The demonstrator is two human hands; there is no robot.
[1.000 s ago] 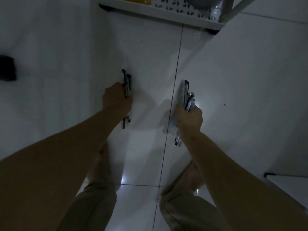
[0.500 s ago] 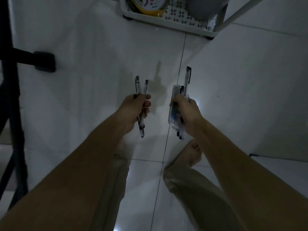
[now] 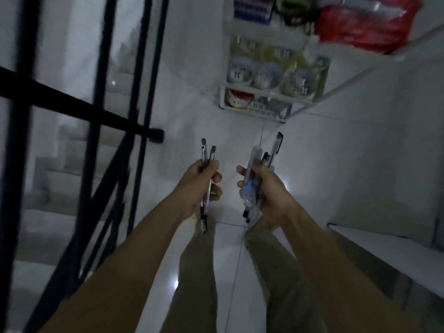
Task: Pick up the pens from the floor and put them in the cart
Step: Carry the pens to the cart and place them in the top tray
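Room: dim, with a pale tiled floor and white walls; much of the view is blurred.
Left side: black metal railing with pale stairs behind it.
Cart: white cart stands ahead against the wall, its shelves holding bowls and blurred jars; a red bag sits up at the top right.
Left hand: left hand is held above the floor, fingers curled closed around two pens that stick out above and below the fist.
Right hand: right hand is level with the left one and near it, fingers closed around a thicker bundle of pens, some clear-bodied, one dark-capped pen reaching highest.
Pens and cart: both bunches are in the hands, well short of the cart and off the floor.
Person: bare forearms reach forward; light trousers show below them.
Right edge: a white ledge runs along the wall.
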